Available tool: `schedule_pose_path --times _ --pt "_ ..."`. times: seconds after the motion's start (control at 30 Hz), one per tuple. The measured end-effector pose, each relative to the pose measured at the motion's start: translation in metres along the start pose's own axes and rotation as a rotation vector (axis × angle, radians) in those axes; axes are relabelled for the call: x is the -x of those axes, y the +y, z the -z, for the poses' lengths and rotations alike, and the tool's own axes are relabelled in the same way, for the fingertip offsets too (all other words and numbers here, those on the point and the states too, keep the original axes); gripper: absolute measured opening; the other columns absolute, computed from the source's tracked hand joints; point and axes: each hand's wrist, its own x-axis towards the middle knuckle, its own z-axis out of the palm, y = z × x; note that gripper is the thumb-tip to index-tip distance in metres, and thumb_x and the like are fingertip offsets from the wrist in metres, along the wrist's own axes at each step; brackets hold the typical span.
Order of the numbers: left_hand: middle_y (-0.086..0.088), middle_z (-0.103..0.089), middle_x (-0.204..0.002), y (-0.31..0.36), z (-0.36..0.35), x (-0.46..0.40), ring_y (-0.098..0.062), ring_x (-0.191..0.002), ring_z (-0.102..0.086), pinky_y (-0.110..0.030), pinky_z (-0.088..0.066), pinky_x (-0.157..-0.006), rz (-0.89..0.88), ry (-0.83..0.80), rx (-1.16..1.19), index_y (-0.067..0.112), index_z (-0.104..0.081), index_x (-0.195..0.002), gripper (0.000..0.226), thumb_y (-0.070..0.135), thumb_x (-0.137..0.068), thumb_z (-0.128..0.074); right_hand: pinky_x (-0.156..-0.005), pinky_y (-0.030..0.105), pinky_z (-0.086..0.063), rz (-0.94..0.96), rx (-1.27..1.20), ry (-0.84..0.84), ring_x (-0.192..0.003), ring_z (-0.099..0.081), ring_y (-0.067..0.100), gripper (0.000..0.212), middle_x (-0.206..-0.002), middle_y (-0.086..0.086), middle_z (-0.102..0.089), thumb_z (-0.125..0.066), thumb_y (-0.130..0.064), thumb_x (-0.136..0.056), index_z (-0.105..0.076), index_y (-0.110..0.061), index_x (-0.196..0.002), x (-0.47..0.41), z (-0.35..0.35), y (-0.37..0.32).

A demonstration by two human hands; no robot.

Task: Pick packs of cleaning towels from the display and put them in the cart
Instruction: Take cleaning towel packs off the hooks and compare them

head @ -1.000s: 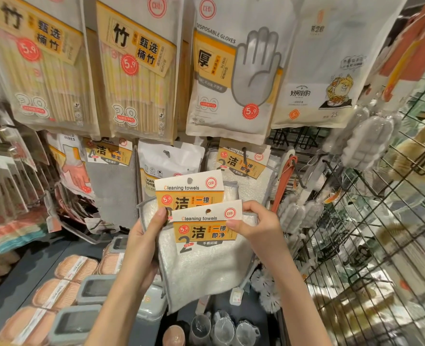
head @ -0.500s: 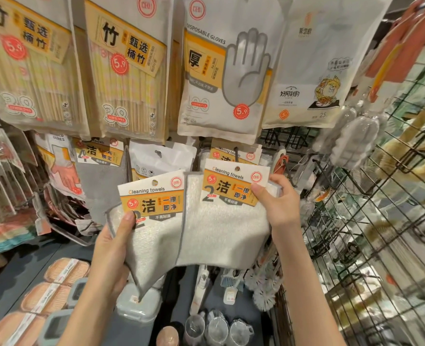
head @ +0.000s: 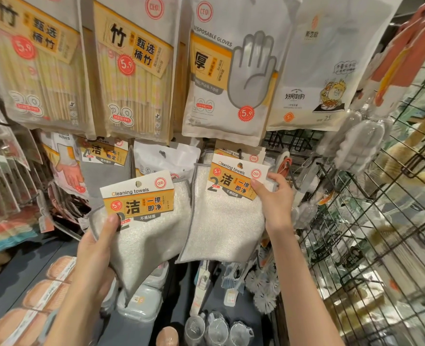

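Now, left hand (head: 95, 248): we are pinching the left towel pack (head: 141, 221) at its lower-left card corner.
Right hand (head: 275, 198): we are gripping the right towel pack (head: 225, 216) at its card's right edge.

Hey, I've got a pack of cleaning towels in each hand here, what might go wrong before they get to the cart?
1. The left hand pinches the left towel pack only near one corner, so the hanging cloth might slip out.
2. The right hand holds the right towel pack close to more towel packs on the hook; pulling away may snag them.
3. The wire rack sits close on the right and could catch the cloth.
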Motion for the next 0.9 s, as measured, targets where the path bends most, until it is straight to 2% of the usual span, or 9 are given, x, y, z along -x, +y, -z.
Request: schedule_pose_path --times 0.1,0.23,0.3,0.4,0.5,0.6,0.7,0.83,0.9 --pt "0.003 -0.074 -0.099 0.001 0.0 0.0 -0.009 -0.089 -0.07 -0.024 -0.057 -0.077 -0.007 -0.003 0.002 0.017 -0.065 -0.107 0.021 0.022 -0.094 -0.049 -0.088 0.031 -0.052 0.043 0.04 -0.001 -0.1 -0.063 0.017 0.025 -0.099 -0.004 -0.064 -0.07 -0.007 -0.081 -0.057 -0.026 -0.09 -0.004 -0.002 0.001" --pt "0.003 -0.075 -0.093 0.001 0.001 -0.001 -0.008 -0.083 -0.071 -0.022 -0.058 -0.071 0.004 0.015 0.001 0.016 -0.065 -0.103 0.02 0.017 -0.097 -0.047 -0.069 0.004 -0.045 0.118 0.095 0.019 -0.085 -0.059 0.001 0.019 -0.09 -0.014 -0.061 -0.069 -0.006 -0.082 -0.058 -0.016 -0.095 -0.011 -0.005 0.001" --pt "0.001 -0.075 -0.095 0.002 0.001 -0.002 -0.01 -0.083 -0.071 -0.023 -0.058 -0.071 0.013 0.018 -0.013 0.015 -0.065 -0.105 0.019 0.014 -0.096 -0.048 -0.067 0.001 -0.043 0.127 0.106 0.027 -0.082 -0.056 -0.004 0.019 -0.088 -0.015 -0.06 -0.069 -0.007 -0.082 -0.058 -0.015 -0.095 -0.016 -0.007 0.001" --pt "-0.001 -0.073 -0.101 0.0 0.001 -0.004 -0.011 -0.083 -0.071 -0.022 -0.058 -0.072 0.029 0.018 -0.033 0.013 -0.064 -0.112 0.022 0.012 -0.093 -0.052 -0.068 0.002 -0.042 0.134 0.133 0.046 -0.08 -0.056 -0.003 0.019 -0.087 -0.012 -0.06 -0.07 -0.007 -0.081 -0.058 -0.016 -0.094 -0.024 -0.012 0.002" --pt "0.003 -0.075 -0.092 0.002 -0.005 -0.002 -0.008 -0.077 -0.071 -0.02 -0.057 -0.066 0.026 -0.011 -0.038 0.014 -0.063 -0.107 0.019 0.008 -0.092 -0.053 -0.075 0.016 -0.047 0.123 0.15 0.072 -0.085 -0.06 0.009 0.02 -0.092 -0.005 -0.064 -0.07 -0.009 -0.08 -0.059 -0.015 -0.095 -0.032 -0.016 0.004" --pt "0.004 -0.075 -0.09 0.003 -0.013 0.001 -0.007 -0.075 -0.071 -0.019 -0.057 -0.063 0.008 -0.058 -0.03 0.017 -0.067 -0.097 0.014 0.02 -0.084 -0.064 -0.072 0.011 -0.045 0.109 0.142 0.072 -0.088 -0.059 0.01 0.021 -0.097 -0.001 -0.064 -0.069 -0.008 -0.081 -0.059 -0.012 -0.099 -0.038 -0.019 0.005" --pt "0.0 -0.076 -0.092 0.004 -0.018 0.001 -0.01 -0.08 -0.071 -0.022 -0.057 -0.065 -0.01 -0.094 -0.061 0.022 -0.074 -0.089 0.056 0.055 -0.045 -0.085 -0.076 0.013 -0.046 0.12 0.168 0.068 -0.09 -0.058 0.01 0.022 -0.099 -0.001 -0.063 -0.068 -0.009 -0.082 -0.057 -0.016 -0.099 -0.041 -0.019 0.003" --pt "-0.004 -0.074 -0.096 0.004 -0.024 0.0 -0.01 -0.078 -0.071 -0.02 -0.056 -0.066 -0.009 -0.123 -0.08 0.018 -0.072 -0.093 0.048 0.045 -0.055 -0.082 -0.072 0.009 -0.042 0.147 0.253 0.065 -0.09 -0.056 0.009 0.022 -0.095 -0.008 -0.06 -0.069 -0.013 -0.083 -0.056 -0.019 -0.099 -0.044 -0.018 0.003" --pt "-0.003 -0.075 -0.095 0.003 -0.026 0.0 -0.013 -0.084 -0.07 -0.025 -0.056 -0.074 -0.042 -0.144 -0.167 0.015 -0.069 -0.101 0.067 0.057 -0.051 -0.083 -0.076 0.02 -0.04 0.159 0.322 0.081 -0.095 -0.057 0.012 0.023 -0.098 -0.01 -0.061 -0.07 -0.019 -0.082 -0.058 -0.019 -0.103 -0.044 -0.017 0.005"
